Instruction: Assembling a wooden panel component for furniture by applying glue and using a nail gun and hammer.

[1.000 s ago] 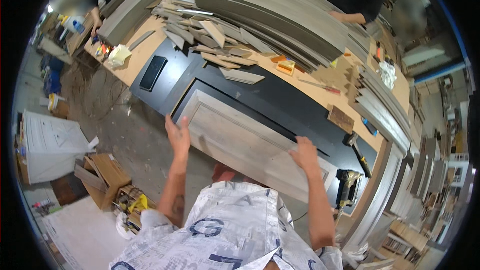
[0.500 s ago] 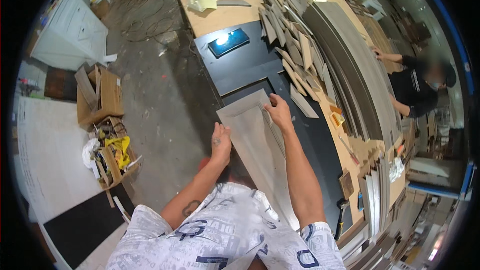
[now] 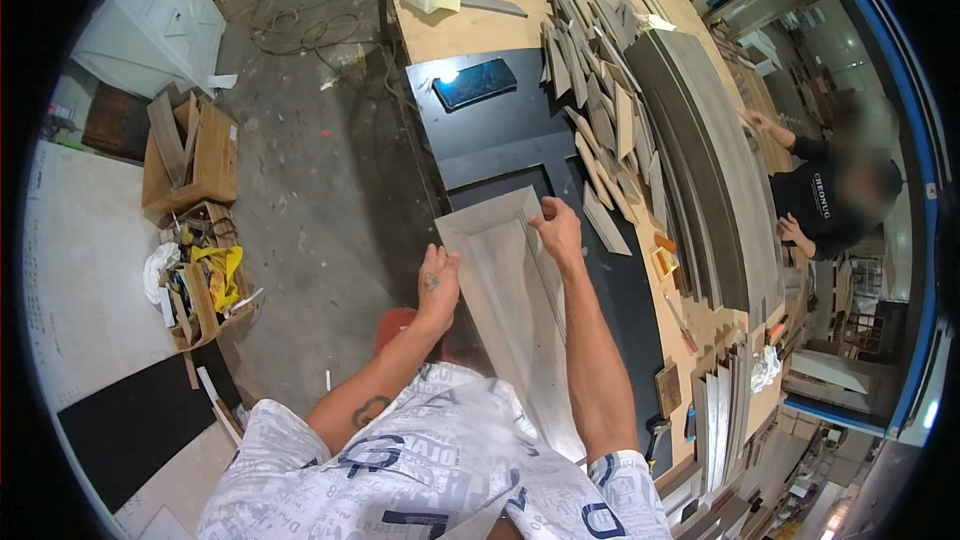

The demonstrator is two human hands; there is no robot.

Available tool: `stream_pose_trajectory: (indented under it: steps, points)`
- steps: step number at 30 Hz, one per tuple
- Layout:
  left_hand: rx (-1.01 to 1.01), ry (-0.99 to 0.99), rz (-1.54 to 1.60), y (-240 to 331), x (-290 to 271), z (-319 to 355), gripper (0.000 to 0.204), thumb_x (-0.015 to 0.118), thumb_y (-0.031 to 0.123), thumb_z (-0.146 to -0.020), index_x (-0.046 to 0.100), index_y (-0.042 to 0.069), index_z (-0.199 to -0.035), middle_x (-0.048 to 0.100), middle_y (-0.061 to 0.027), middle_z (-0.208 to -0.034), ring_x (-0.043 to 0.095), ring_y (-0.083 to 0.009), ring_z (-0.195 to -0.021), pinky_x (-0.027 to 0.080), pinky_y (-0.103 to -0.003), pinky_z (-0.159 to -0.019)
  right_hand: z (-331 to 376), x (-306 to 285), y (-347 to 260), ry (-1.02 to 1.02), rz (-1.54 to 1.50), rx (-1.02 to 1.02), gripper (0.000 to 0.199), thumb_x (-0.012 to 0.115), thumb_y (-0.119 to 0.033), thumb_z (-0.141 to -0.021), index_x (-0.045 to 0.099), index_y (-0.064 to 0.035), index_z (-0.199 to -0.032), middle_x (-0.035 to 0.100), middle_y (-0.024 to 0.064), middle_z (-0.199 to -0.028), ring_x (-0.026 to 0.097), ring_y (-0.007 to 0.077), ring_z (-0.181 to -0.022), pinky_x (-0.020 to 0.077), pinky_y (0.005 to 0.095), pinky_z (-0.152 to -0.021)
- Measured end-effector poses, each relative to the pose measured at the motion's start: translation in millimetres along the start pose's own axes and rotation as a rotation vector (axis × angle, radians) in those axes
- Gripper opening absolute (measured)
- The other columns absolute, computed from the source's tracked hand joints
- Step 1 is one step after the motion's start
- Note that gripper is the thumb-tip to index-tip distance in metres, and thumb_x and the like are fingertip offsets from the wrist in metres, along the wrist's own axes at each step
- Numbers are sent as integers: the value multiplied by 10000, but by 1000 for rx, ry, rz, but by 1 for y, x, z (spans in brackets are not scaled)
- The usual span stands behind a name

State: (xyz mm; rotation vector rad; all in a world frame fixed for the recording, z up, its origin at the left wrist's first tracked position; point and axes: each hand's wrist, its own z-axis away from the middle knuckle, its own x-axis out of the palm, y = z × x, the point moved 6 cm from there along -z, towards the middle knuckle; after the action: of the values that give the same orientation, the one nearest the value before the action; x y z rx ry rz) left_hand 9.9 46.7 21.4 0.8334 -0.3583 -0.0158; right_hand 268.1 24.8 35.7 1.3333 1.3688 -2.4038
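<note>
A grey framed wooden cabinet door (image 3: 505, 280) lies at a slant in front of me, its near end reaching down beside my shirt. My left hand (image 3: 438, 280) holds its left long edge, palm against the side and fingers pointing up. On the opposite edge, close to the far corner, my right hand (image 3: 557, 233) grips with curled fingers and thumb. The door's far end rests over a black board (image 3: 470, 145) on the workbench. What lies under the door's near end is hidden.
A phone (image 3: 475, 85) lies on the black board. Loose mitred grey wood strips (image 3: 590, 50) and stacked long boards (image 3: 710, 160) cover the bench beyond. A hammer (image 3: 657, 435) sits at right. A co-worker (image 3: 825, 200) stands across the bench. Cardboard boxes (image 3: 215, 165) stand on the floor at left.
My view has shifted slightly, so the bench sits differently in the picture. My hands keep their places on the door's edges. The co-worker's lower hand has moved in toward their body.
</note>
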Motion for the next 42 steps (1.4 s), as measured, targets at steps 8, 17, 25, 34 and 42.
stream_pose_trajectory:
  steps: [8,17,25,34,42]
  points:
    - [-24,4,-36,-17,3,24,745,499,184,-997,34,-90,-1510,140,-261,-1590,163,-288,-1490,165,-319,-1189,32,-2,14,-44,-48,-49,581,724,-152,-794,538,22,-1317,623,209,-1263,607,311,-1173,473,375,-992]
    - [-93,-43,-178,-105,9,128,749,509,231,-994,75,-110,-1500,233,-257,-1565,230,-300,-1463,186,-319,-1175,159,-54,84,-63,9,-32,565,712,-184,-815,533,5,-1317,628,217,-1246,616,328,-1158,484,378,-975]
    - [-252,-62,-81,-203,15,248,729,580,272,-952,174,13,-1499,352,-100,-1478,358,-194,-1337,278,-427,-1095,303,-106,185,-51,-47,-5,553,691,-231,-829,541,6,-1305,627,236,-1237,614,344,-1155,484,392,-980]
    - [-328,-52,-82,-273,14,312,163,554,215,-962,424,186,-869,372,81,-697,377,-65,-647,378,-403,-845,399,-141,258,-55,-83,55,540,698,-294,-855,554,0,-1284,648,208,-1221,625,326,-1152,487,392,-984]
    - [-287,-11,-95,-253,35,329,133,544,256,-966,495,169,-879,385,81,-700,419,-76,-672,340,-504,-1030,405,-144,259,-6,-77,23,534,692,-290,-853,562,8,-1277,651,218,-1209,632,330,-1136,493,396,-973]
